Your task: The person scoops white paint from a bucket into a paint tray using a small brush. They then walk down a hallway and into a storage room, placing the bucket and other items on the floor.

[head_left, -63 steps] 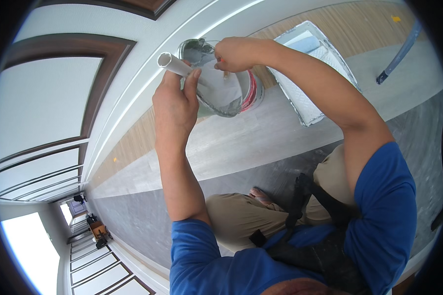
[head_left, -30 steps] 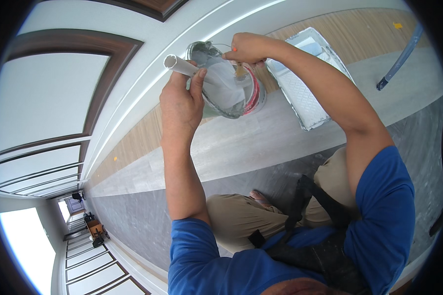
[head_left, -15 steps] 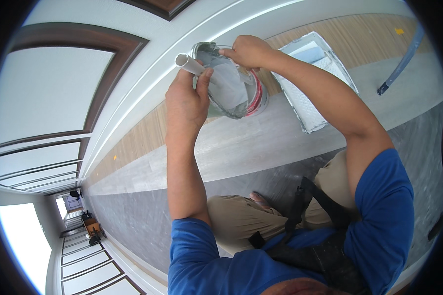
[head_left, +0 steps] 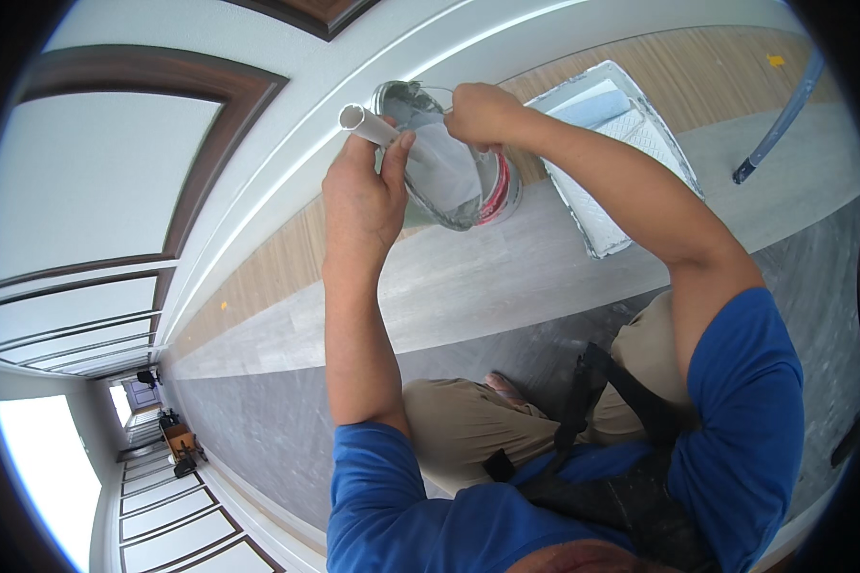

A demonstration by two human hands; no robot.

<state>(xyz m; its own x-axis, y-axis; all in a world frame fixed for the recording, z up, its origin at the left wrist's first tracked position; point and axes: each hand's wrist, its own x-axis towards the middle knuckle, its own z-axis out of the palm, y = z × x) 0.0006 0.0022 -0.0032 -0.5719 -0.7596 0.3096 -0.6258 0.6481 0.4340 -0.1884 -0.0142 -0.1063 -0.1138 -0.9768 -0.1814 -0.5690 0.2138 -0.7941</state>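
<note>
My left hand (head_left: 365,191) is closed round a white hollow tube (head_left: 376,131), its open end pointing up and left over the bucket's rim. The round paint bucket (head_left: 509,191), streaked with grey-white paint and banded red, stands on the floor with its mouth toward me. Inside it shows a pale whitish shape (head_left: 446,164); whether it joins the tube is hard to see. At the bucket's right side, my right hand (head_left: 483,116) is curled with the fingers turned in over the opening. What its fingers grip is hidden behind the hand.
Right of the bucket lies a white paint tray (head_left: 597,224) holding a paint roller (head_left: 594,109). A blue-grey pole (head_left: 779,119) reaches down at the far right. The white wall (head_left: 296,115) with brown trim rises just behind the bucket. My bent knees are close below.
My right hand has shifted slightly and turned inward at the bucket's mouth, its outstretched fingertips now out of sight. The left hand and tube have stayed in place.
</note>
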